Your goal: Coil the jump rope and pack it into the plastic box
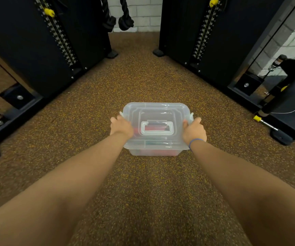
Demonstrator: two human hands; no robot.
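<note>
- Speckled gym floor (143,82) lay between two black weight machines (42,43).
- Our left hand (122,127) and right hand (194,129) gripped the plastic box (156,110) sides.
- Lid on, red jump rope (153,152) apparently packed inside; we judged little remained.

Clear box (156,110), yellow-flecked brown floor (143,183)

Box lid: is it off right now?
No. The lid sits on the plastic box, with the left hand and right hand at its side latches.
</note>
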